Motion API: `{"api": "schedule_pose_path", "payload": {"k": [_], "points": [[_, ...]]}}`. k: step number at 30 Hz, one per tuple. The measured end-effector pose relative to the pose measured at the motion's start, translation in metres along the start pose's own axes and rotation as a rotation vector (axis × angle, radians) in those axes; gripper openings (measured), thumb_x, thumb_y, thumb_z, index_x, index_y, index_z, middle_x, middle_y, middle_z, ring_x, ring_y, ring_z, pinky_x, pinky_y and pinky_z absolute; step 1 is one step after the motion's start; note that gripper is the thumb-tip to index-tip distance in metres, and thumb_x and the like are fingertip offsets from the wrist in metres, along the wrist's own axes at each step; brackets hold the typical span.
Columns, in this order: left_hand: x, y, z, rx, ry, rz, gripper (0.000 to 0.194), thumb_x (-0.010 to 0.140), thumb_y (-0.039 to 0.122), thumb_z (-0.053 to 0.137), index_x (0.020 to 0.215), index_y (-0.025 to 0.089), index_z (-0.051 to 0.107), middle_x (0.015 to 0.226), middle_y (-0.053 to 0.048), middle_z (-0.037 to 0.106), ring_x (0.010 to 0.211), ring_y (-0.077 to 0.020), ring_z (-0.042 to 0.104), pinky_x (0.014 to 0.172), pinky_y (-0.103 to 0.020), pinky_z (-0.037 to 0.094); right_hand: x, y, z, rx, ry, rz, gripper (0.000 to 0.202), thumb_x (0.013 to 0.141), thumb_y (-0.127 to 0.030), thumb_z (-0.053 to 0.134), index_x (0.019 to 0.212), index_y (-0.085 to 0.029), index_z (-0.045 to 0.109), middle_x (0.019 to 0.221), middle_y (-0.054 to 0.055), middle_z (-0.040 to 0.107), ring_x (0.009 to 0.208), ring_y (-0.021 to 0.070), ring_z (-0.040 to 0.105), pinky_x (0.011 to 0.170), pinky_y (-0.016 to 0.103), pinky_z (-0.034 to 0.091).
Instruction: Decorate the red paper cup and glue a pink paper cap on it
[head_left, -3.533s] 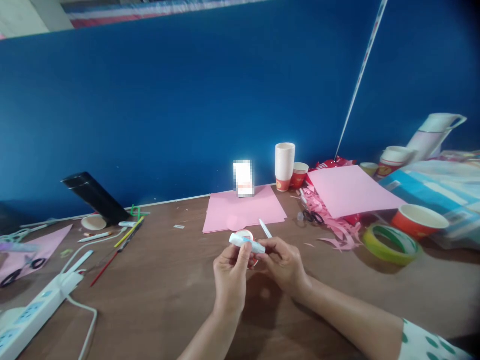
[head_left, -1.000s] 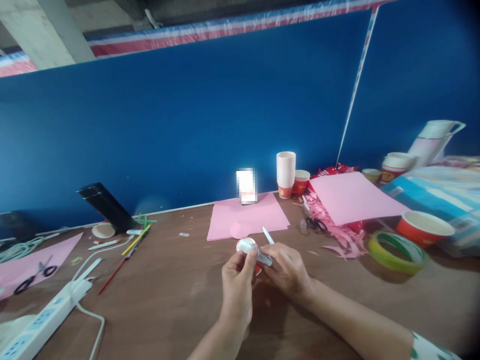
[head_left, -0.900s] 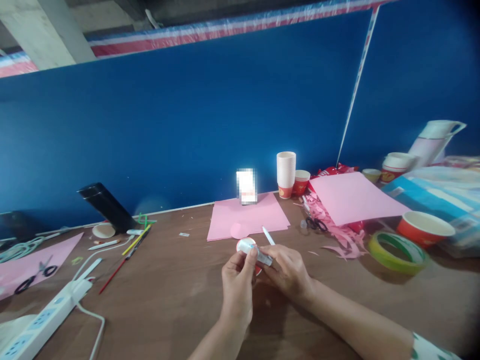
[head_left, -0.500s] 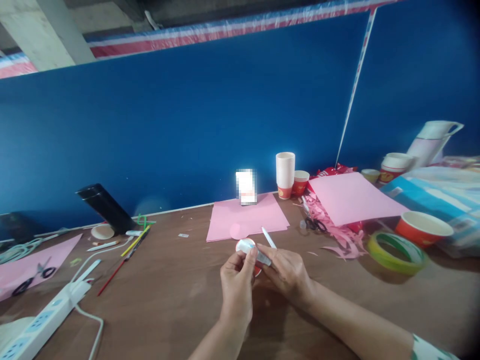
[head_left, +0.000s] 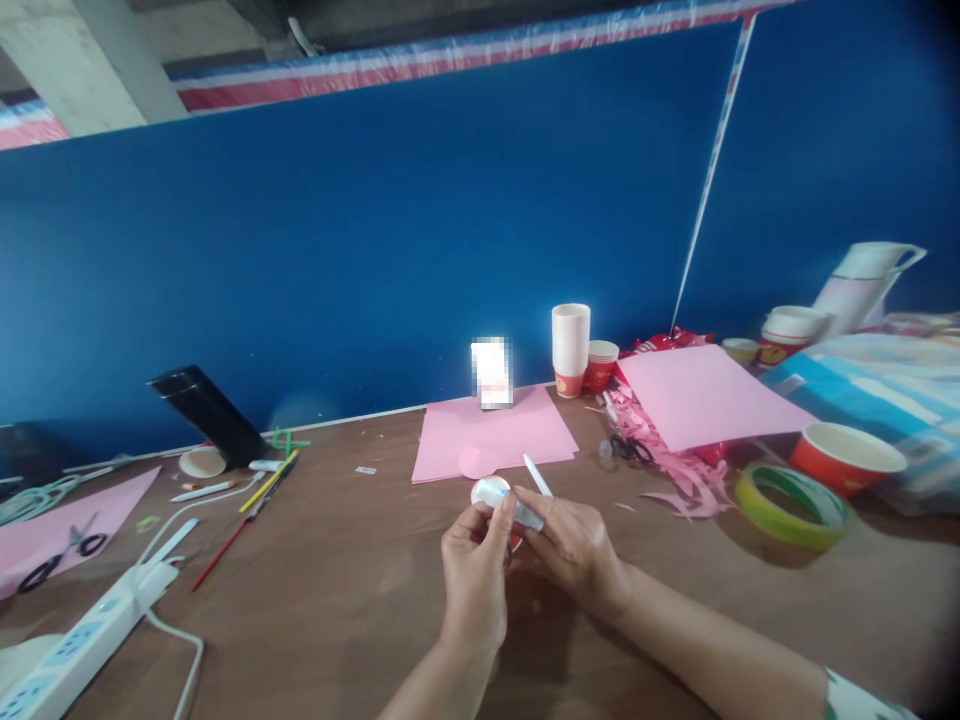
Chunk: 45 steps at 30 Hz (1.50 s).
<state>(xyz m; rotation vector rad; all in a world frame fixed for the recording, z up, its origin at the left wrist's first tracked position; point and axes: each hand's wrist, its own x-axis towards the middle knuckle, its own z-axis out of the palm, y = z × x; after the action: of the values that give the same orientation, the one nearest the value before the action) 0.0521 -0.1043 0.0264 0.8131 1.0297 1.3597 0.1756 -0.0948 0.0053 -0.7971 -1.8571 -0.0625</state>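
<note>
My left hand [head_left: 476,560] is closed, thumb and fingers pinching a small red-and-white paper cup [head_left: 487,491]. Its round white end faces up, and a bit of red shows beneath the fingers. My right hand [head_left: 577,545] is closed around a small translucent tube [head_left: 529,517], its narrow bluish tip touching or just above the cup's white end. A white pen-like stick [head_left: 537,474] juts out past the right fingers; whether it is held or lies behind cannot be told. Just beyond the hands, a pink paper disc [head_left: 478,461] overlaps pink paper sheets [head_left: 442,435].
Right: a tape roll [head_left: 754,500], a red paper cup [head_left: 817,465], pink paper strips [head_left: 694,485] and black-handled scissors [head_left: 634,450]. Stacked cups [head_left: 571,340] stand by the blue partition [head_left: 375,230]. Left: a power strip [head_left: 82,640], a black flask [head_left: 210,415] and more scissors [head_left: 64,555].
The view has shifted very slightly, so things at the left sit a little farther left. Both hands keep nearly the same pose and grip.
</note>
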Motion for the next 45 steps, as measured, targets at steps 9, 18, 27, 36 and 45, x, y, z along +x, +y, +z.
{"api": "schedule_pose_path", "payload": {"k": [9, 18, 27, 36, 45], "points": [[0.002, -0.002, -0.002, -0.007, -0.002, -0.012, 0.031, 0.068, 0.039, 0.074, 0.075, 0.011, 0.062, 0.054, 0.006, 0.044, 0.046, -0.0025, 0.032, 0.043, -0.015, 0.026, -0.002, 0.0, 0.002, 0.023, -0.007, 0.038, 0.033, 0.091, -0.021, 0.052, 0.123, -0.018, 0.052, 0.1, 0.01, 0.072, 0.085, 0.0192, 0.07, 0.075, 0.029, 0.058], [-0.005, 0.001, -0.002, 0.013, -0.039, 0.004, 0.031, 0.068, 0.042, 0.073, 0.073, 0.013, 0.064, 0.049, 0.008, 0.038, 0.043, -0.0017, 0.026, 0.042, -0.015, 0.025, -0.001, 0.0, 0.002, 0.03, 0.048, 0.06, 0.028, 0.09, -0.022, 0.053, 0.118, -0.021, 0.056, 0.098, 0.008, 0.072, 0.086, 0.0192, 0.07, 0.076, 0.03, 0.058], [0.005, 0.005, -0.039, 0.299, 0.181, 0.357, 0.043, 0.066, 0.036, 0.075, 0.103, 0.02, 0.061, 0.071, 0.003, 0.053, 0.06, -0.0082, 0.047, 0.056, -0.018, 0.041, 0.013, 0.011, -0.006, 0.177, 0.265, 0.574, 0.016, 0.084, -0.025, 0.057, 0.098, -0.018, 0.062, 0.086, 0.006, 0.069, 0.073, 0.018, 0.064, 0.064, 0.028, 0.054], [0.042, 0.001, -0.04, 0.733, -0.16, 0.292, 0.073, 0.051, 0.029, 0.079, 0.118, 0.021, 0.05, 0.109, -0.009, 0.061, 0.1, -0.0283, 0.058, 0.09, -0.043, 0.043, 0.017, 0.023, -0.001, 0.45, 0.321, 0.76, 0.017, 0.077, -0.03, 0.064, 0.087, -0.017, 0.06, 0.072, 0.002, 0.062, 0.06, 0.0133, 0.056, 0.05, 0.023, 0.05], [0.051, -0.023, -0.027, 0.597, -0.112, 0.33, 0.06, 0.055, 0.026, 0.077, 0.108, 0.02, 0.05, 0.099, -0.005, 0.063, 0.09, -0.023, 0.06, 0.084, -0.037, 0.045, 0.012, 0.029, -0.001, 0.574, 0.292, 0.78, 0.019, 0.087, -0.038, 0.054, 0.087, -0.019, 0.055, 0.069, 0.0, 0.06, 0.057, 0.012, 0.056, 0.048, 0.022, 0.047]]}}
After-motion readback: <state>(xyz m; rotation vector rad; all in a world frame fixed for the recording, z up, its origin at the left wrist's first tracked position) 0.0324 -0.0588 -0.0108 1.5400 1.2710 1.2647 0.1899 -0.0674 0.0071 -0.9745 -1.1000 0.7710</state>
